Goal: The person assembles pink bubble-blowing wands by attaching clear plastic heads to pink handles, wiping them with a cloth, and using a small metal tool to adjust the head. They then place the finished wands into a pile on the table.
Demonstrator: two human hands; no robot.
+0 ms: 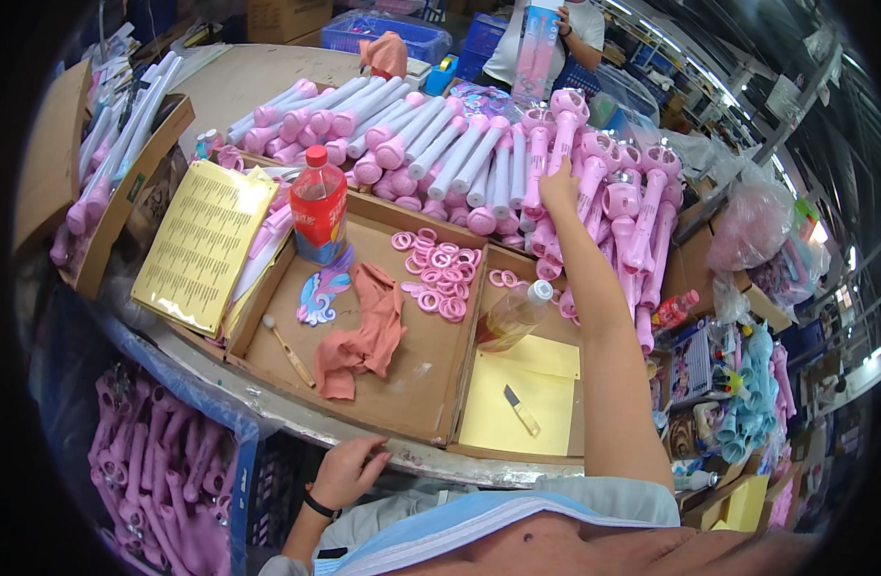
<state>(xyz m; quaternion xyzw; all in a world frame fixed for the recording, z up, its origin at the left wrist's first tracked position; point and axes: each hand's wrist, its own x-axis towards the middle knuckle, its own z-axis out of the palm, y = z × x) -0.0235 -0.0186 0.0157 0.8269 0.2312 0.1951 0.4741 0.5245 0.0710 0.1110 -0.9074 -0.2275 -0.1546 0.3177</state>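
My right arm stretches far across the table, and my right hand (559,184) is closed around the lower end of a pink plastic wand handle (564,130) with a round head. That handle sits at the top of a heap of similar pink handles (642,206). My left hand (349,472), with a dark band at the wrist, rests by the table's near edge, holding nothing, its thumb and fingers apart. Ahead of it is a cardboard tray (416,384) with a salmon cloth (369,326), pink rings (440,274), a small brush (288,353) and a winged blue-purple piece (321,291).
Pink-and-white wands (383,125) are piled behind the tray. A red-capped bottle (318,206), a white-capped bottle (515,315), a cutter knife (522,411) and yellow printed sheets (203,245) are nearby. A blue crate (258,480) of pink parts stands lower left. Another person (594,29) stands opposite.
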